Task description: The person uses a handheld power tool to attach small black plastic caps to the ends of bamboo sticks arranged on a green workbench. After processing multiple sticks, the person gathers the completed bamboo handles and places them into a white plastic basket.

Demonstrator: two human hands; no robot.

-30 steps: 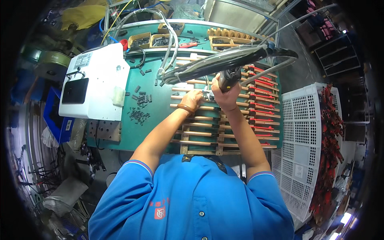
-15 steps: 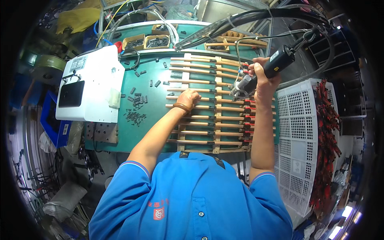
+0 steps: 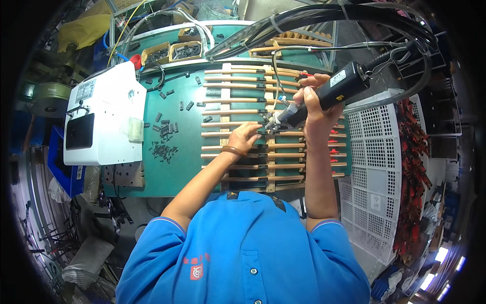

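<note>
My right hand (image 3: 319, 109) is wrapped round a black power screwdriver (image 3: 336, 87), which slants down and left. Its metal nose (image 3: 276, 121) is over a black clip on one of the light wooden rods (image 3: 217, 125), close to my left hand. My left hand (image 3: 243, 138) lies palm down over the rods, thumb and forefinger apart beside the nose. Whether it presses on a rod is hard to make out. Several rods lie side by side across two wooden rails (image 3: 271, 158), with black clips near their middles and red pieces towards the right ends.
Loose black clips (image 3: 166, 126) and a heap of small dark parts (image 3: 164, 151) lie on the green table (image 3: 190, 172). A white machine (image 3: 106, 116) stands at left, a white plastic crate (image 3: 372, 172) at right. Cardboard boxes (image 3: 185, 52) sit behind; thick cables (image 3: 314, 20) arch overhead.
The screwdriver has moved left and slightly down, from the red pieces to the clips mid-rod. My left hand has shifted slightly down in view, its thumb and forefinger now spread.
</note>
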